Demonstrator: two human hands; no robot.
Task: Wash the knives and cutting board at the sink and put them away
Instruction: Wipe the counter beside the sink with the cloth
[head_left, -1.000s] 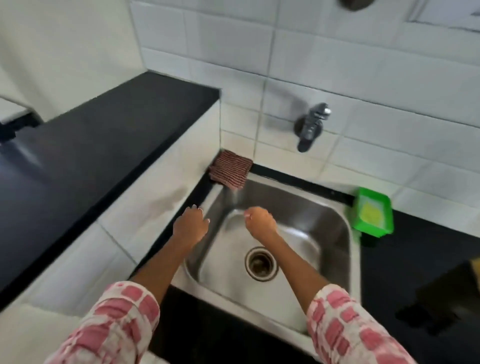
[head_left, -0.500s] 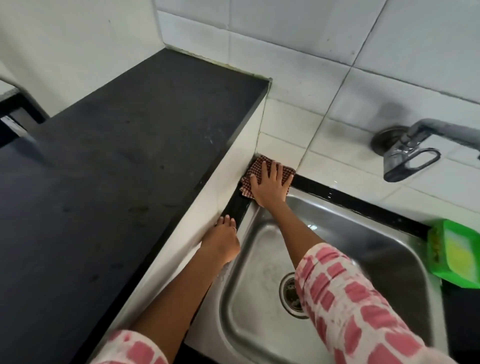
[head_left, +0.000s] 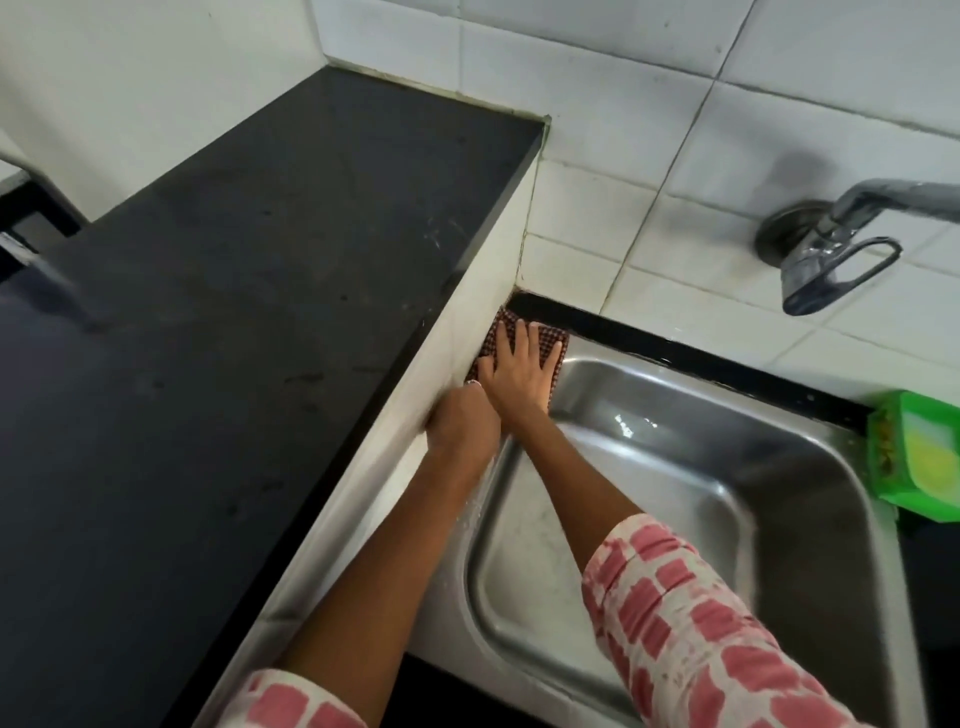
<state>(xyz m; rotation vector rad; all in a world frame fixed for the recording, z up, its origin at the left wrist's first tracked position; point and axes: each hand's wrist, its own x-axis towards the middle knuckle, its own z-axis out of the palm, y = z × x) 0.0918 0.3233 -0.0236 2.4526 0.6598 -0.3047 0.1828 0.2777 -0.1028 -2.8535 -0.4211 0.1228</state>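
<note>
A steel sink (head_left: 810, 483) fills the lower right; its basin holds no knives or cutting board that I can see. At its far left corner lies a small red-checked cloth (head_left: 555, 344). My right hand (head_left: 519, 374) lies flat on that cloth with straight, spread fingers. My left hand (head_left: 461, 428) is just beside it, at the sink's left rim against the white tiled step; its fingers are curled and blurred, and I cannot see whether they hold anything.
A raised black counter (head_left: 234, 338) runs along the left, with a white tiled face down to the sink. A metal tap (head_left: 841, 249) sticks out of the tiled wall at the upper right. A green soap tray (head_left: 919, 457) sits on the sink's right edge.
My right hand stays flat on the cloth. My left hand has moved up along the rim until it is right beside the right hand. The view has drawn closer.
</note>
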